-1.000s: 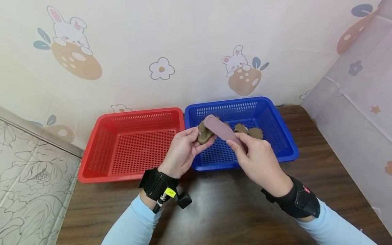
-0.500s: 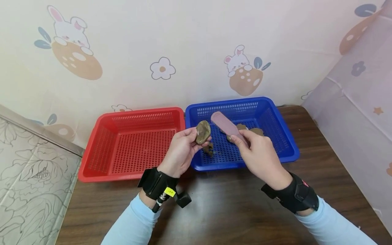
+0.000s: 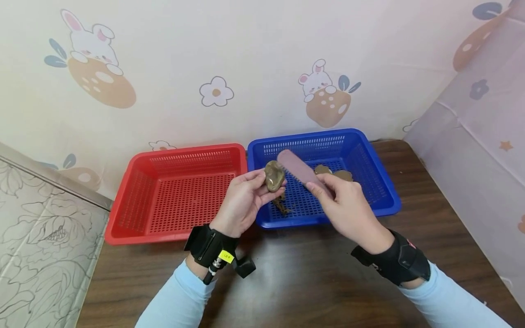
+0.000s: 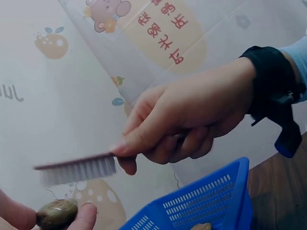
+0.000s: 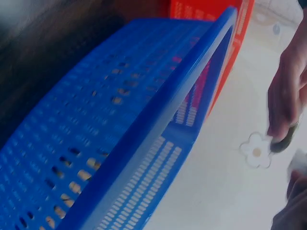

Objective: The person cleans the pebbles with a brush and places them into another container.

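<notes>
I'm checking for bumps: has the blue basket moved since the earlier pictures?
No: the blue basket shows no visible shift against the printed wall flower.

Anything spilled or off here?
Yes: ragged brown bits show against the floor of the blue basket, just below the left hand. They look odd beside the smoother brown pieces farther right; possibly loose dirt, can't tell. Nothing else stands out.

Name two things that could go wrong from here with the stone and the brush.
The stone looks glossy, and the left hand pinches it at its edges, so it might slip out. The bristles of the brush are close to that hand, so a careless stroke could catch it.
</notes>
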{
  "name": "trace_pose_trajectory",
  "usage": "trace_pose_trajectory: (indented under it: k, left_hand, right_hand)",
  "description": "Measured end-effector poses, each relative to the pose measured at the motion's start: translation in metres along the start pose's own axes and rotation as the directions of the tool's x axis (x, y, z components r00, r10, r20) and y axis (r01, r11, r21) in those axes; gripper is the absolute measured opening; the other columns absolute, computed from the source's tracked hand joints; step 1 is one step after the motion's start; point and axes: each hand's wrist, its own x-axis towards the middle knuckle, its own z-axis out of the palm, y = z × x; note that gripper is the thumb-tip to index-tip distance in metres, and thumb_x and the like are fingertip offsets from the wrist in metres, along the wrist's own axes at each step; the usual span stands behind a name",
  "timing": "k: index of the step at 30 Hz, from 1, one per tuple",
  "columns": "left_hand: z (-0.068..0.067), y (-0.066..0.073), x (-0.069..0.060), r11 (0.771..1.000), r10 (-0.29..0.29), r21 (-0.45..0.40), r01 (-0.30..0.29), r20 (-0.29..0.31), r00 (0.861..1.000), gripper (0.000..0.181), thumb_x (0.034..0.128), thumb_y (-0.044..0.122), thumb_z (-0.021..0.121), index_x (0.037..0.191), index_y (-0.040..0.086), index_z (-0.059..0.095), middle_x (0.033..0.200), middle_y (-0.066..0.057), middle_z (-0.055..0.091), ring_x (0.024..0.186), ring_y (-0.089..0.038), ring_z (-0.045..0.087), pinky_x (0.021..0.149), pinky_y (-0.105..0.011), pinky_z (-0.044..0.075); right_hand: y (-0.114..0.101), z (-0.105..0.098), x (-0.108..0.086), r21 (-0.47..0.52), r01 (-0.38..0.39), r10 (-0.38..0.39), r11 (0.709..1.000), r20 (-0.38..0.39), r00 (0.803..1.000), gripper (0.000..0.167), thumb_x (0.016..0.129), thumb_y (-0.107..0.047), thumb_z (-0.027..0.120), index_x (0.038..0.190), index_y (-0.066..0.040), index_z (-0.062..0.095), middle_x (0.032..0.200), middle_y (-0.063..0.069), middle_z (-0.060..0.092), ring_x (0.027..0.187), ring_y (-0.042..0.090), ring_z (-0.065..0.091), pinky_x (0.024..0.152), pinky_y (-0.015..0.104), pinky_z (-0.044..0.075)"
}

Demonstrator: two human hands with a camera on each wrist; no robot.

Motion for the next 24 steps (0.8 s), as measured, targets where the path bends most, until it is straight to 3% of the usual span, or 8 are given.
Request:
trace_pose_trajectory:
  k: [4,11,17,24]
  left_hand:
    - [-0.0001,0.0007,-0.0018,1.000,0.010,-0.019,-0.011,-0.046,0.999,0.031,0.1006,0.014,0.040,0.126,0.003,0.054,0.124,-0.014,0.061,0.114,-0.024,0.061,0.091,-0.036,0.051]
    - [0.0001,0.0004,-0.0036,1.000,-0.008,-0.013,0.007,-0.034,0.999,0.033,0.1015,0.015,0.037,0.130,0.005,0.051,0.127,-0.015,0.059,0.121,-0.032,0.055,0.096,-0.037,0.049]
    - [-0.0013,0.0002,-0.0049,0.999,-0.014,0.034,0.014,-0.014,1.000,0.033,0.1007,0.020,0.041,0.128,0.007,0.055,0.128,-0.014,0.058,0.117,-0.026,0.057,0.102,-0.038,0.045]
    - [-0.0009,0.0006,-0.0074,0.998,-0.046,0.042,0.046,-0.008,0.999,0.032,0.0977,0.014,0.047,0.128,0.003,0.052,0.128,-0.015,0.056,0.112,-0.025,0.061,0.097,-0.035,0.048]
  right_hand:
    - [-0.0028,0.0022,-0.0055,0.007,0.080,-0.080,0.997,0.091,0.993,0.033,0.095,-0.045,0.047,0.114,-0.021,0.060,0.061,-0.006,0.047,0.046,0.006,0.042,0.039,0.021,0.035]
    - [0.0014,-0.0028,-0.0032,-0.028,-0.018,0.017,0.999,-0.018,1.000,0.036,0.094,-0.044,0.049,0.116,-0.018,0.061,0.064,-0.002,0.050,0.049,0.009,0.044,0.039,0.023,0.033]
    - [-0.0011,0.0027,-0.0028,0.011,0.078,-0.079,0.997,0.075,0.994,0.033,0.095,-0.045,0.047,0.114,-0.021,0.060,0.060,-0.005,0.047,0.046,0.008,0.043,0.038,0.022,0.034]
    - [0.0039,0.0038,0.0011,-0.012,-0.003,0.003,1.000,-0.043,0.999,0.036,0.094,-0.044,0.048,0.116,-0.019,0.061,0.063,-0.001,0.049,0.050,0.011,0.044,0.040,0.023,0.033]
